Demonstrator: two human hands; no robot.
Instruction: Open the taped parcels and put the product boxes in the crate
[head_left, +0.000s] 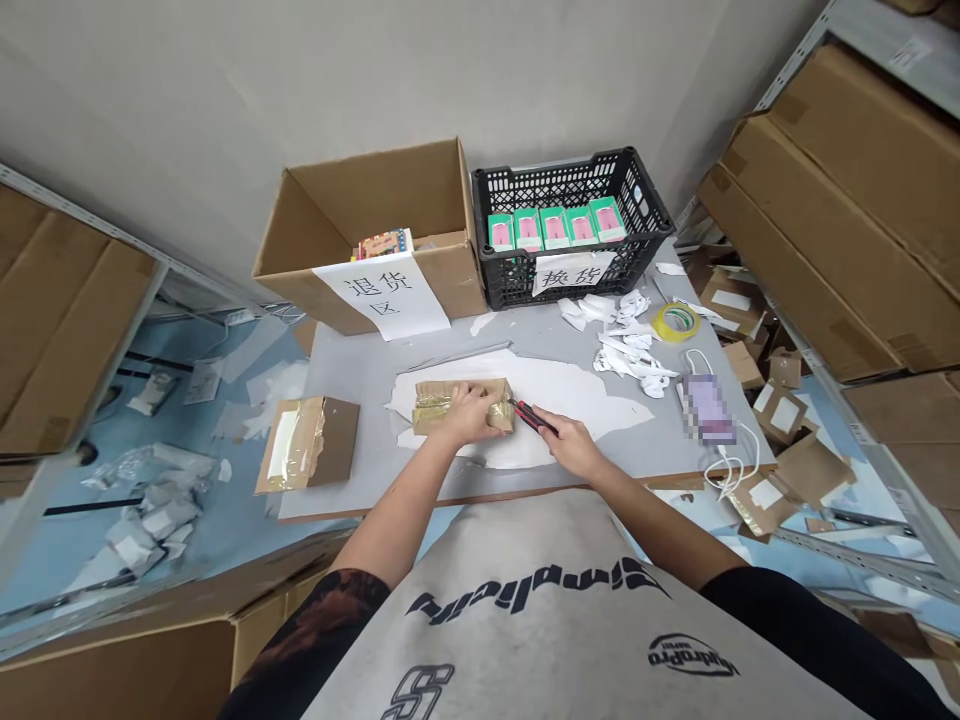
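A small taped cardboard box (431, 397) lies on a torn white patch of the grey table (360, 350). My left hand (474, 412) presses down on its top near the right end, the fingers bent over it. In my right hand (574, 445) is a red and black utility knife (534, 417), its tip touching or just beside the box's right end. How far the blade is out is too small to tell.
At the back stand an open carton (367, 180) with a paper sign and a black crate (517, 275) holding several green-and-pink boxes (555, 228). Another box (330, 440) sits left. Crumpled paper (630, 350), a tape roll (676, 321) and a cabled phone (707, 408) lie right.
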